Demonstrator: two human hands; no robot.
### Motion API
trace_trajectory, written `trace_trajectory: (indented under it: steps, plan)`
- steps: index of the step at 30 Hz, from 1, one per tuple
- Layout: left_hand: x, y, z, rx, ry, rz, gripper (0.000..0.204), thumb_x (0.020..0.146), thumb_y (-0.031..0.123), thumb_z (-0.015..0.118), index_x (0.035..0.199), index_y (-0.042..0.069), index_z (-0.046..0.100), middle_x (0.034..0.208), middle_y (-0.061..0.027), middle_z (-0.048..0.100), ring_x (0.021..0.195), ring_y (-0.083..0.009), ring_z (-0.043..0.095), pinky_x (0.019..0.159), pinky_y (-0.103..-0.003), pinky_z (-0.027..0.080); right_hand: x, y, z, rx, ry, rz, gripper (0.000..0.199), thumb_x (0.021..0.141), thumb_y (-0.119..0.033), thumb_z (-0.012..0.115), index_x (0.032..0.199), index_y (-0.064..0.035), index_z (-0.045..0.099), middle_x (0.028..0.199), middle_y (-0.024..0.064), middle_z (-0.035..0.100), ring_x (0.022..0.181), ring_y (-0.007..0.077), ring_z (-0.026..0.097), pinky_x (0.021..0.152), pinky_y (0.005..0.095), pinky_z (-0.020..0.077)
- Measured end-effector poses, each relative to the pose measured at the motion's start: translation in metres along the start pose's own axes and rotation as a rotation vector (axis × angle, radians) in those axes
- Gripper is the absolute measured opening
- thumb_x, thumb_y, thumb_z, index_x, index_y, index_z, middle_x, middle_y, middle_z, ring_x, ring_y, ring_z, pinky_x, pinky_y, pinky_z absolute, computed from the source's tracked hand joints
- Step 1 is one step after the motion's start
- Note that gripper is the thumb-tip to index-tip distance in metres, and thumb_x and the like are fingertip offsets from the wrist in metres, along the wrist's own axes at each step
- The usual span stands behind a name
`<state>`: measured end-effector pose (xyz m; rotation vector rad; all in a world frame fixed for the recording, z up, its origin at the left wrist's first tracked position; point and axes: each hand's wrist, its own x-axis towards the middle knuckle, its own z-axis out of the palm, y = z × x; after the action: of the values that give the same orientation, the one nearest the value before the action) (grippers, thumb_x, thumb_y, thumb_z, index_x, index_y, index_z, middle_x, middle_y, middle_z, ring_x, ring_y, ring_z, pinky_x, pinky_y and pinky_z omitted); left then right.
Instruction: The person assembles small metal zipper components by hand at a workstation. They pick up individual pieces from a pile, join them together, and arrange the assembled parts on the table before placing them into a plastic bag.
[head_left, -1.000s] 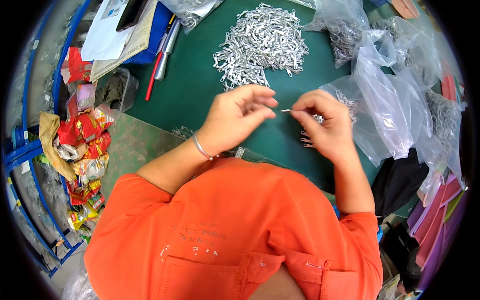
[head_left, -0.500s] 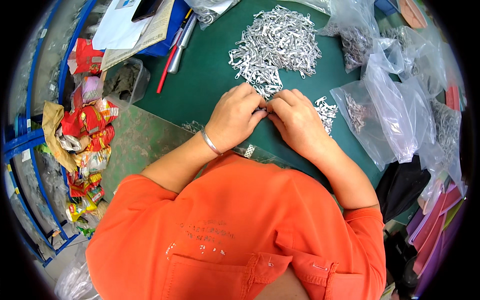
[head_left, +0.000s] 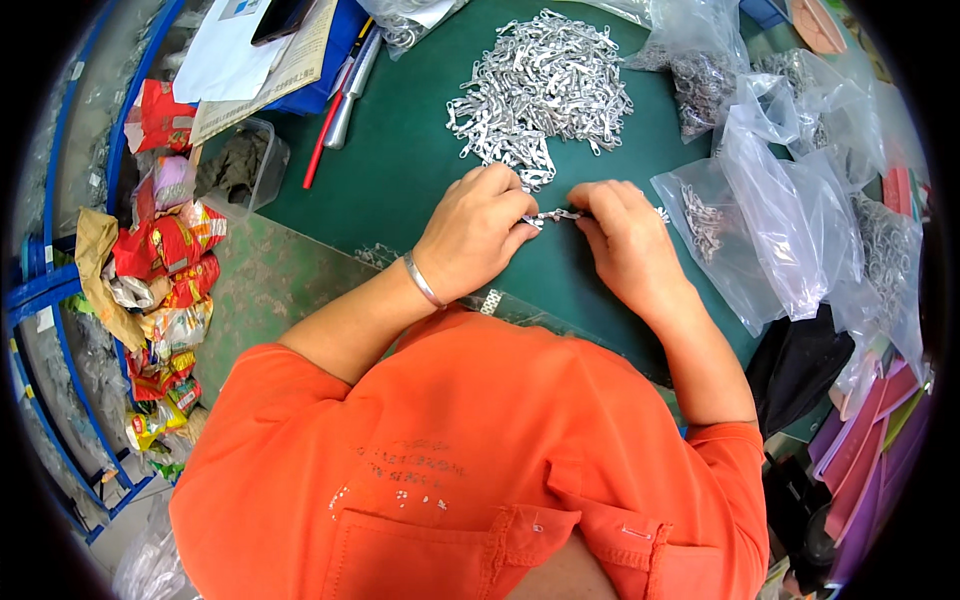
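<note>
My left hand (head_left: 475, 230), with a silver bangle (head_left: 423, 281) on its wrist, is closed in a pinch on one end of a short linked silver metal piece (head_left: 556, 214). My right hand (head_left: 634, 243) pinches the other end, so the piece stretches across the gap between them. Its exact kind is too small to tell. Just beyond my fingers lies a large heap of small silver metal clasps (head_left: 550, 85), its near tip close to my left fingertips. A smaller group of such pieces is mostly hidden behind my right hand.
A green tabletop (head_left: 390, 130) carries it all. Clear plastic bags of metal parts (head_left: 790, 210) crowd the right. Far left lie a red pen (head_left: 322, 155), a silver-handled tool (head_left: 350, 105), papers (head_left: 225, 60) and a plastic tub (head_left: 270, 165). Snack packets (head_left: 165, 245) sit beside a blue rack (head_left: 60, 285).
My right hand has moved to the right, away from my left, and now covers most of the small group of pieces. The linked metal piece has come into sight between my hands.
</note>
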<state>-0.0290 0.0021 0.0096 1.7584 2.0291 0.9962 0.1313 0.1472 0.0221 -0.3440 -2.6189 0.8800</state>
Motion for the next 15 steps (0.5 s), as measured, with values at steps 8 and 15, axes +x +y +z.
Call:
trace_trajectory:
  steps: [8,15]
  plan:
    - [0.003,0.005,0.008,0.051,0.016,0.015,0.016,0.077,0.008,0.077,0.089,0.005,0.068,0.092,-0.0084,0.059,0.088,-0.0281,0.058,0.077,-0.038,0.047,-0.003,0.006,-0.002,-0.036,0.113,0.077,0.014,0.083,0.002,0.064,0.095,-0.0045,0.060,0.086,0.0125,0.062,0.081,0.0351,0.058,0.073,0.0457,0.0452]
    - [0.005,0.011,0.012,0.101,0.030,0.074,0.012,0.076,0.003,0.075,0.084,0.008,0.067,0.091,-0.0056,0.060,0.086,-0.0257,0.058,0.076,-0.038,0.044,-0.008,0.003,0.010,-0.103,0.043,0.048,0.014,0.080,-0.004,0.070,0.091,-0.0071,0.062,0.085,0.0094,0.061,0.081,0.0303,0.058,0.073,0.0417,0.0422]
